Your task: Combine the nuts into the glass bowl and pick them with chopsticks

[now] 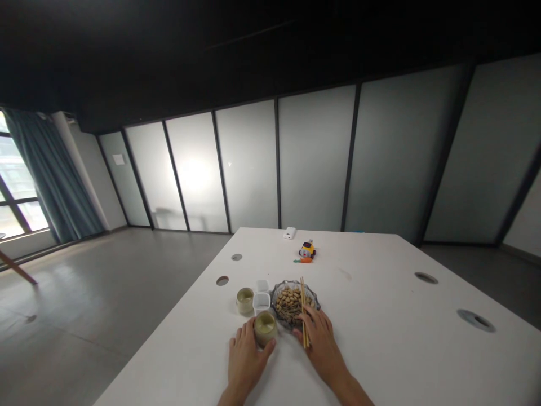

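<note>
While both hands work near the tabletop's (380, 316) near edge:
Left hand (244, 361): grip half closed round a cup (265, 329), fingers on its side.
Right hand (322, 341): grip closed on chopsticks (304, 310), tips over the bowl (295, 303).
Bowl: holds nuts, beside the cup.
Second cup (245, 300): left of two tubs (261, 299).
Toy (307, 251), white box (289, 233): near the far edge.

Long white rectangular table (380, 316) with round cable holes, wall of frosted glass panels (313, 163) in dark frames, grey polished concrete floor (105, 282), blue-grey curtain (51, 175) beside bright window (12, 197) at left, black ceiling (253, 39).
</note>
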The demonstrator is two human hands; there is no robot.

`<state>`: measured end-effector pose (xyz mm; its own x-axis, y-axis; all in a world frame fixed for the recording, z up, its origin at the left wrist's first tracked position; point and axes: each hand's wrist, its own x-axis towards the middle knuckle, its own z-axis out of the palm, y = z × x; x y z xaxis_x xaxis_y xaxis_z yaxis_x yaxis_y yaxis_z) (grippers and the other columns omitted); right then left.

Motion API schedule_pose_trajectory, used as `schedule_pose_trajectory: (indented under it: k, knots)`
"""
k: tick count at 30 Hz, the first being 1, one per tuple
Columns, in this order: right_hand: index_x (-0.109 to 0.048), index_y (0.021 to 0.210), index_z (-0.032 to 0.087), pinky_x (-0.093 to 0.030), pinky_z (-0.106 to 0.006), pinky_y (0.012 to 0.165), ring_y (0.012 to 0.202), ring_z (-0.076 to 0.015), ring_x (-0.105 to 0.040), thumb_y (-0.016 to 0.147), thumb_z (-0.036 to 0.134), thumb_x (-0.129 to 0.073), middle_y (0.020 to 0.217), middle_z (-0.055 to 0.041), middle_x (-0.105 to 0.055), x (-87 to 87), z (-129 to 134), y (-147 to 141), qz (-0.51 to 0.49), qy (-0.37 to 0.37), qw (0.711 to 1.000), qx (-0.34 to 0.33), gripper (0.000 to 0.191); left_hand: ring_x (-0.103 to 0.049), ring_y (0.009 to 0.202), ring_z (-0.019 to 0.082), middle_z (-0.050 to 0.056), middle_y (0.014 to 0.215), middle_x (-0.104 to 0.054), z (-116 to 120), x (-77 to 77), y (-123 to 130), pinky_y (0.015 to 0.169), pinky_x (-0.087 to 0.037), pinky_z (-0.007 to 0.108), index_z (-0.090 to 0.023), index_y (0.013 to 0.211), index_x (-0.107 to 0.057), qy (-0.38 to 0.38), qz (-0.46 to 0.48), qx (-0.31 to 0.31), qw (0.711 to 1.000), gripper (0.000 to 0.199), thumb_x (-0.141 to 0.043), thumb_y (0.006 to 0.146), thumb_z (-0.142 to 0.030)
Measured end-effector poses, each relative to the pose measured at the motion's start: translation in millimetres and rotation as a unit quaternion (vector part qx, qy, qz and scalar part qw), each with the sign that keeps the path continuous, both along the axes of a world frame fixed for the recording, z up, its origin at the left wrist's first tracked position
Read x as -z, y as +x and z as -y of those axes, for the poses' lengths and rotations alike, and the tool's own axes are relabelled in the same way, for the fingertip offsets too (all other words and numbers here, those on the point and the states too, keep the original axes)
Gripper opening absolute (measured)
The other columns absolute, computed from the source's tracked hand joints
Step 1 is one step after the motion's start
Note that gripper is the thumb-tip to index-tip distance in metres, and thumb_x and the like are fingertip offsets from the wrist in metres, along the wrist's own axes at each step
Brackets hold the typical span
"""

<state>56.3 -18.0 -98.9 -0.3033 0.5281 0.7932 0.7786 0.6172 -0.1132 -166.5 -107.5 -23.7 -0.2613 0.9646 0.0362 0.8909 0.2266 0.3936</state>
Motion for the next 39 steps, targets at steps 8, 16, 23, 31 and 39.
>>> schedule_pose_trajectory:
  k: [8,16,23,31,39]
  knots:
    - [-0.07,0.117,0.025,-0.056,-0.052,0.105,0.126,-0.0308,-0.066,0.112,0.048,-0.044,0.134,-0.0135,-0.07,3.7,0.0,2.8,-0.062,-0.057,0.996,-0.017,0.035,-0.054,0.139,0.028,0.009,0.152,-0.062,1.1,-0.9,-1.7,0.111,-0.036,0.037,-0.024,0.151,-0.051,0.001,0.013,0.009,1.0,0.061,-0.06,0.095,-0.045]
    - [-0.079,0.11,0.023,-0.052,-0.056,0.114,0.138,-0.0348,-0.055,0.11,0.054,-0.042,0.144,-0.0161,-0.061,1.3,-4.7,6.2,-0.195,-0.138,0.971,-0.003,0.048,-0.055,0.139,0.028,0.008,0.153,-0.062,0.0,4.3,-4.7,0.11,-0.038,0.036,-0.025,0.152,-0.052,0.006,0.011,0.011,1.0,0.062,-0.058,0.094,-0.046]
    - [-0.081,0.104,0.02,-0.052,-0.055,0.115,0.136,-0.0346,-0.058,0.107,0.055,-0.039,0.148,-0.0195,-0.055,8.6,-16.1,11.1,-0.266,-0.188,0.945,0.016,0.055,-0.056,0.138,0.028,0.009,0.151,-0.063,0.1,6.2,-6.0,0.11,-0.037,0.037,-0.022,0.153,-0.051,0.008,0.014,0.011,1.0,0.063,-0.059,0.094,-0.044]
    - [-0.077,0.109,0.019,-0.054,-0.044,0.115,0.128,-0.0287,-0.066,0.107,0.043,-0.038,0.145,-0.0175,-0.062,10.2,-16.3,14.5,-0.215,-0.194,0.957,0.009,0.046,-0.056,0.138,0.029,0.01,0.15,-0.064,-2.2,8.2,-6.7,0.109,-0.037,0.036,-0.023,0.152,-0.052,0.007,0.013,0.012,1.0,0.062,-0.058,0.094,-0.046]
    - [-0.076,0.104,0.022,-0.057,-0.046,0.111,0.127,-0.0298,-0.068,0.107,0.043,-0.041,0.14,-0.0155,-0.065,11.1,-17.1,63.9,-0.173,-0.172,0.97,0.01,0.04,-0.058,0.135,0.029,0.01,0.147,-0.066,-2.0,3.9,-4.5,0.109,-0.039,0.036,-0.023,0.152,-0.052,-0.003,0.014,0.007,1.0,0.062,-0.059,0.094,-0.045]
